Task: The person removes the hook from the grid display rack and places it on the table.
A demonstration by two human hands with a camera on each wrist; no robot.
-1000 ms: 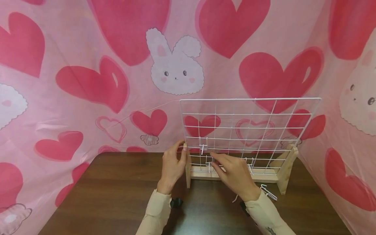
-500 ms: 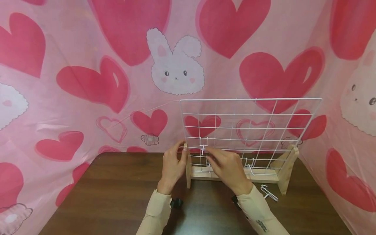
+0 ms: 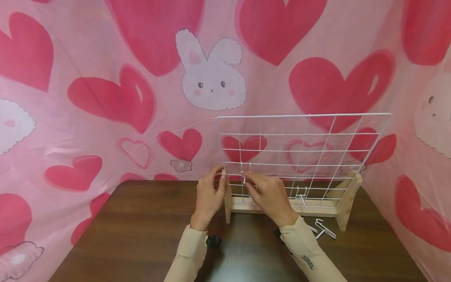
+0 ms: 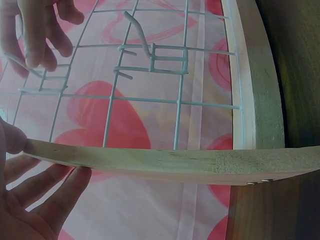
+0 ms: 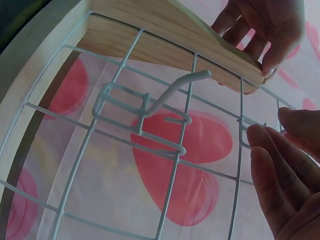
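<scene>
From where I sit, a pink cloth [image 3: 95, 31] of hearts and rabbits fills the background, perhaps hung there as a backdrop. In front of it I have a dark wood-grain table [image 3: 141, 235], carrying a white wire grid [image 3: 310, 150] that leans back a little. Its lower part is set in a wooden stand [image 3: 349, 201], whose end pieces and bottom board seem meant to keep it standing.

My left hand [image 3: 210, 192] holds the top of the stand's left end piece, thumb on one side and fingers on the other, I judge to steady it. My right hand [image 3: 271, 196] is narrow: thumb and fingertips pinch the upper hook [image 3: 244, 179] near the grid's left edge, apparently to settle its arms on the wires.

Below that, in the left wrist view, the lower hook [image 4: 152, 57] hangs on the grid with its prong jutting out, and another hook [image 3: 301, 197] hangs farther right. On the table, one loose hook [image 3: 325, 229] lies near the stand's right foot; a second [image 3: 312, 227] is partly hidden by the right sleeve [image 3: 313, 254].

I find no brand or label; the sleeve's dark mark is unreadable.
</scene>
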